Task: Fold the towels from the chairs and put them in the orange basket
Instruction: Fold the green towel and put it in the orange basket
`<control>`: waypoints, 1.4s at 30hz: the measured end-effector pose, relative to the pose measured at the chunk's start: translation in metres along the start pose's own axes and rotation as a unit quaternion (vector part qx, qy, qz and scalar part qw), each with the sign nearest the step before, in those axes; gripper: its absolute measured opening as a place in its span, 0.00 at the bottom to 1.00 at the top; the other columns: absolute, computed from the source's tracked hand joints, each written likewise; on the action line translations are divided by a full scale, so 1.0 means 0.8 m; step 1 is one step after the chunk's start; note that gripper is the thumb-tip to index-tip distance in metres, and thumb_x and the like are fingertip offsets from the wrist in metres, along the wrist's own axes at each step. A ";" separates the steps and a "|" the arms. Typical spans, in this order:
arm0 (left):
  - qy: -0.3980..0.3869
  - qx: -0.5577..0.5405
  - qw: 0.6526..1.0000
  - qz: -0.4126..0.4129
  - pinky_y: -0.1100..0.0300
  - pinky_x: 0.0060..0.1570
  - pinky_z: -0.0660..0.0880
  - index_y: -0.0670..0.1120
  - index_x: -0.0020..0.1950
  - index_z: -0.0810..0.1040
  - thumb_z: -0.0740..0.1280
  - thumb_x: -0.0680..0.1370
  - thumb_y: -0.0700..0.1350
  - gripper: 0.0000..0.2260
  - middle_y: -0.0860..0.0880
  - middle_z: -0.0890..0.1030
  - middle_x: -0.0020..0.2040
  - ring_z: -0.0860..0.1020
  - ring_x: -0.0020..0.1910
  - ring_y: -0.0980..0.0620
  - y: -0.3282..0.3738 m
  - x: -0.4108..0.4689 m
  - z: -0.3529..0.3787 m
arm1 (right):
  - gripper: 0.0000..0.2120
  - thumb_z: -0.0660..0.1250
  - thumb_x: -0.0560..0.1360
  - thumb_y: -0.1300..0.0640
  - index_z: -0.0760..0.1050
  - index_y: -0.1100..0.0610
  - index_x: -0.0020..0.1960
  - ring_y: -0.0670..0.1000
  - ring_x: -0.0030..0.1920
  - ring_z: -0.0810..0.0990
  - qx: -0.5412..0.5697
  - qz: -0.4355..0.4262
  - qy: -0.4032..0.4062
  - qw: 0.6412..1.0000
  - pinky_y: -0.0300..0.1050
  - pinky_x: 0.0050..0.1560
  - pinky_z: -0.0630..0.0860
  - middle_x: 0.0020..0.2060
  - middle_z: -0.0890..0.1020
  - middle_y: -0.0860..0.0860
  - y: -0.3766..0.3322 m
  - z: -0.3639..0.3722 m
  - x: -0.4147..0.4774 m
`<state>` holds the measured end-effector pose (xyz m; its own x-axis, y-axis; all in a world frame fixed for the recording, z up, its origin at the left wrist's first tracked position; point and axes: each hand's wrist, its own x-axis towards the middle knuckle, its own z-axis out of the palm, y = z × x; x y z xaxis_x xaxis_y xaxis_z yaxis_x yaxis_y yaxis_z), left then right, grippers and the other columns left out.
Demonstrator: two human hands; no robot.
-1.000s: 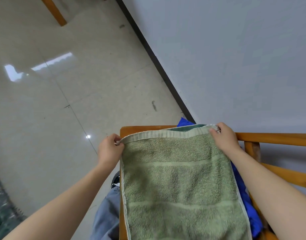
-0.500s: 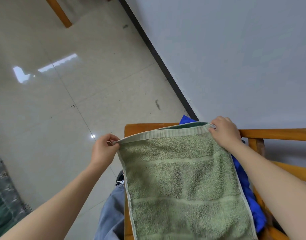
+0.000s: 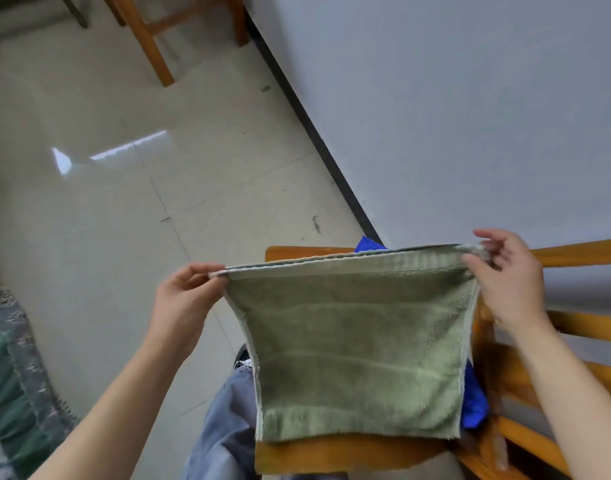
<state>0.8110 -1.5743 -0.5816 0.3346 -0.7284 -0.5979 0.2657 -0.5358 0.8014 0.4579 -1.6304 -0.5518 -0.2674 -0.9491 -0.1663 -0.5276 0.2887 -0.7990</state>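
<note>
Because it hangs limp from two pinched corners, the sage-green terry towel (image 3: 356, 358) reads as light, soft and quite without stiffness. It will likely sag and crease wherever it is not held. Nearest the camera, a leg in grey-blue trousers (image 3: 224, 427) stands beside the front of the orange-stained wooden chair (image 3: 331, 452). The towel's lower hem hangs at that seat; whether it touches, I cannot tell. The looped pile looks grippy rather than slippery, crossed by flat woven bands and edged with a pale stitched hem. Two layers show along the top edge, so it appears to be doubled once.

The hands are held apart, drawing that edge taut. The left hand (image 3: 184, 296) pinches the left corner between thumb and fingers. The right hand (image 3: 508, 282) pinches the right corner with thumb and forefinger, its other fingers spread loose. Corners and hems seem the sensible holds, being firmer than the pile.

Behind the towel a bright blue cloth (image 3: 473, 400) lies bunched on the chair. Further off are glossy pale floor tiles (image 3: 158, 202), a patterned green rug (image 3: 9, 375) at the left, a black skirting strip (image 3: 314, 133), a matt white wall (image 3: 435, 98) and the legs of another wooden chair (image 3: 151, 46). The orange basket is not in view.
</note>
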 end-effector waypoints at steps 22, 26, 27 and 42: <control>-0.135 -0.053 0.988 -0.049 0.66 0.31 0.78 0.44 0.36 0.81 0.84 0.44 0.50 0.26 0.45 0.82 0.31 0.80 0.28 0.54 0.051 -0.097 -0.094 | 0.28 0.81 0.50 0.44 0.77 0.45 0.48 0.45 0.42 0.82 0.125 0.103 -0.173 0.971 0.36 0.38 0.80 0.47 0.81 0.55 -0.120 -0.088 -0.109; -0.123 0.005 0.976 -0.179 0.63 0.30 0.78 0.40 0.43 0.75 0.65 0.71 0.26 0.09 0.44 0.81 0.32 0.80 0.28 0.52 -0.030 -0.094 -0.104 | 0.14 0.67 0.71 0.69 0.74 0.54 0.52 0.49 0.43 0.81 0.045 0.212 -0.251 0.944 0.35 0.36 0.79 0.52 0.79 0.61 -0.064 -0.071 -0.120; -0.122 0.026 0.973 -0.195 0.63 0.31 0.79 0.39 0.43 0.75 0.65 0.71 0.26 0.09 0.45 0.82 0.32 0.80 0.30 0.52 -0.048 -0.092 -0.104 | 0.15 0.64 0.73 0.71 0.73 0.55 0.53 0.50 0.45 0.80 0.021 0.230 -0.258 0.938 0.36 0.37 0.79 0.53 0.79 0.60 -0.051 -0.066 -0.120; -0.011 0.063 0.973 -0.222 0.64 0.35 0.79 0.40 0.44 0.75 0.64 0.74 0.28 0.08 0.41 0.78 0.41 0.77 0.41 0.46 -0.129 -0.030 -0.073 | 0.15 0.66 0.73 0.69 0.73 0.57 0.56 0.48 0.40 0.74 -0.049 0.199 -0.189 0.960 0.40 0.42 0.74 0.40 0.74 0.53 -0.012 0.028 -0.051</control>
<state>0.8282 -1.4766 -0.6504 0.1932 -0.4212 -0.8862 0.2654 -0.8471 0.4605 0.4922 -1.5974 -0.5503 -0.1624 -0.7339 -0.6596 -0.5231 0.6308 -0.5731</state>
